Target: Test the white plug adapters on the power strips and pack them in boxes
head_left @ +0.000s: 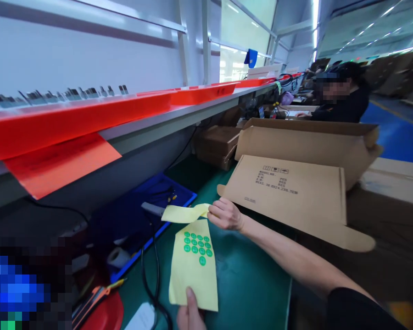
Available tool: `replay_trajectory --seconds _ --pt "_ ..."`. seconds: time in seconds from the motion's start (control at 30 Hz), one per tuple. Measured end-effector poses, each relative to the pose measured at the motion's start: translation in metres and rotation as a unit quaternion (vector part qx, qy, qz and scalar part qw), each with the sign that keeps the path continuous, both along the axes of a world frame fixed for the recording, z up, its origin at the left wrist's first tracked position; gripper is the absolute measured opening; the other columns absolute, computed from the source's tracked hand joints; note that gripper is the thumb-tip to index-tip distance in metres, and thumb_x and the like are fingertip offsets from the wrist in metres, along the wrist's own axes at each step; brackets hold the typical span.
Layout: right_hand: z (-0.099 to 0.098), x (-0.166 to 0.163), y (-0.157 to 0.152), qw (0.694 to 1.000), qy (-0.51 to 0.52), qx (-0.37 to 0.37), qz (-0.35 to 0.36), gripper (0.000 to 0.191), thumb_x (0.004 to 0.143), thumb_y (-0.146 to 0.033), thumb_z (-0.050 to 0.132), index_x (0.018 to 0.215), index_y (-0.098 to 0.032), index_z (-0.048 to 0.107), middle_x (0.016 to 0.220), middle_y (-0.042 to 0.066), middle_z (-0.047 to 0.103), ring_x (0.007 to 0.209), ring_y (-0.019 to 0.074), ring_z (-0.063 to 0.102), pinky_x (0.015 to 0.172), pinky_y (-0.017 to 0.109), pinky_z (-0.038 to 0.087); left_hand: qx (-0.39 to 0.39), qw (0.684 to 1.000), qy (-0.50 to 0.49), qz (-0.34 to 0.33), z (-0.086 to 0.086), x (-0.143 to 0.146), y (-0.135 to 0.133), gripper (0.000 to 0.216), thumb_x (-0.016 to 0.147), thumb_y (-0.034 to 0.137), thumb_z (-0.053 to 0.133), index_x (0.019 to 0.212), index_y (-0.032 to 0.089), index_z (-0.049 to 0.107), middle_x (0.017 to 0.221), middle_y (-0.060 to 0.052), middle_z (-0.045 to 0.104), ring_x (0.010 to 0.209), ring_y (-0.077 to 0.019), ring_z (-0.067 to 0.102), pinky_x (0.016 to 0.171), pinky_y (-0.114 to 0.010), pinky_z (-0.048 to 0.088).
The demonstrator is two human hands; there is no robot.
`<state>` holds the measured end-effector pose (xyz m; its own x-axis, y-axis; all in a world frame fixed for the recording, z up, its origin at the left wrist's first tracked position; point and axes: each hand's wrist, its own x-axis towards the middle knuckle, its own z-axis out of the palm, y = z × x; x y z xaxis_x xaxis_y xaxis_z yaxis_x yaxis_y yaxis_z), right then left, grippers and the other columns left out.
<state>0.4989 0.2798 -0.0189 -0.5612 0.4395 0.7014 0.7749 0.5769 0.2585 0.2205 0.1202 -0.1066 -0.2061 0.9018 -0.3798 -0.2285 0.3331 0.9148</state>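
A pale yellow sticker sheet (192, 270) with several round green stickers (197, 245) hangs over the green bench mat. My left hand (190, 314) pinches its bottom edge, thumb on top. My right hand (225, 214) is closed on the sheet's top end, which is folded over and curls to the left. Just right of that hand lies an open brown cardboard box (296, 188) with black print on its flap.
A blue tray (151, 201) with tools and a tape roll sits at the left, black cables beside it. A red-edged shelf (89, 114) runs overhead along the left. More cartons stand behind. Another person (344, 96) works at the far right.
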Motion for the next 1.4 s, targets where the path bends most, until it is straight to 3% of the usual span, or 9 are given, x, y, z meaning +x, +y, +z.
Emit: replay_trajectory --seconds 0.27,0.5,0.67,0.77,0.87,0.97,1.17,1.3,1.4 --pt "0.008 0.011 -0.138 0.991 0.105 0.066 -0.052 0.018 0.090 -0.002 0.062 0.085 -0.019 0.063 0.080 0.004 0.058 0.073 0.0170 0.052 0.065 0.032 0.039 0.003 0.992 -0.120 0.031 0.067 0.022 0.030 0.042 0.097 0.037 0.065 0.131 0.014 0.065 0.120 -0.019 0.074 0.080 -0.0216 0.074 0.053 -0.028 0.060" --pt "-0.016 0.033 -0.208 0.940 0.319 0.003 -0.118 0.022 0.087 0.003 0.057 0.092 -0.018 0.064 0.088 0.005 0.057 0.074 0.0163 0.056 0.064 0.029 0.046 0.170 0.967 -0.177 0.069 0.146 0.037 0.128 0.028 0.103 0.027 0.055 0.127 0.017 0.064 0.121 -0.015 0.072 0.096 -0.0233 0.074 0.071 -0.042 0.067" --pt "-0.035 0.028 -0.237 0.933 0.334 -0.050 -0.120 0.024 0.090 0.004 0.052 0.092 -0.018 0.062 0.088 0.005 0.055 0.075 0.0163 0.056 0.065 0.029 0.047 0.107 0.962 -0.228 0.105 0.161 0.029 0.217 0.027 0.105 0.019 0.048 0.128 0.019 0.062 0.119 -0.011 0.072 0.104 -0.0210 0.074 0.083 -0.042 0.067" --pt "-0.044 0.023 -0.245 0.929 0.342 -0.074 -0.120 0.025 0.091 0.004 0.050 0.092 -0.019 0.061 0.086 0.004 0.053 0.073 0.0160 0.054 0.065 0.029 0.046 0.024 0.970 -0.224 0.094 0.156 0.027 0.234 0.031 0.104 0.012 0.041 0.130 0.015 0.059 0.121 -0.016 0.071 0.108 -0.0223 0.073 0.081 -0.038 0.067" --pt "-0.046 0.018 -0.246 0.925 0.346 -0.099 -0.118 0.026 0.091 0.004 0.047 0.091 -0.018 0.060 0.086 0.004 0.053 0.073 0.0160 0.054 0.066 0.028 0.045 -0.023 0.976 -0.207 0.068 0.140 0.033 0.205 0.030 0.102 0.011 0.044 0.129 0.010 0.059 0.126 -0.024 0.068 0.113 -0.0266 0.072 0.084 -0.042 0.066" --pt "-0.040 0.007 -0.245 0.921 0.354 -0.130 -0.099 0.027 0.089 0.003 0.045 0.090 -0.019 0.059 0.085 0.004 0.052 0.072 0.0161 0.053 0.065 0.028 0.043 0.002 0.985 -0.169 -0.021 0.118 0.046 0.134 0.032 0.097 0.017 0.063 0.129 0.012 0.065 0.135 -0.024 0.066 0.126 -0.0309 0.067 0.102 -0.049 0.059" --pt "-0.019 -0.031 -0.248 0.840 0.477 -0.256 -0.033 0.022 0.079 0.000 0.046 0.079 -0.021 0.052 0.079 0.001 0.052 0.071 0.0164 0.055 0.063 0.028 0.042 0.143 0.890 -0.051 -0.430 0.081 0.078 -0.026 0.068 0.088 0.056 0.076 0.144 0.022 0.063 0.154 -0.015 0.057 0.145 -0.0325 0.050 0.124 -0.046 0.036" --pt "-0.010 -0.040 -0.260 0.843 0.478 -0.239 -0.068 0.016 0.088 -0.009 0.050 0.078 -0.021 0.053 0.079 0.002 0.054 0.073 0.0184 0.054 0.066 0.030 0.045 0.098 0.923 -0.064 -0.367 0.065 0.112 -0.076 0.067 0.084 0.070 0.071 0.115 0.012 0.075 0.109 -0.015 0.076 0.103 -0.0271 0.071 0.092 -0.035 0.056" --pt "-0.008 -0.038 -0.284 0.851 0.453 -0.240 -0.110 0.021 0.098 -0.012 0.045 0.086 -0.020 0.061 0.092 0.007 0.063 0.090 0.0217 0.061 0.082 0.035 0.052 0.030 0.962 -0.043 -0.269 0.062 0.128 -0.088 0.065 0.079 0.075 0.073 0.088 0.011 0.073 0.075 -0.007 0.070 0.070 -0.0181 0.066 0.063 -0.025 0.052"
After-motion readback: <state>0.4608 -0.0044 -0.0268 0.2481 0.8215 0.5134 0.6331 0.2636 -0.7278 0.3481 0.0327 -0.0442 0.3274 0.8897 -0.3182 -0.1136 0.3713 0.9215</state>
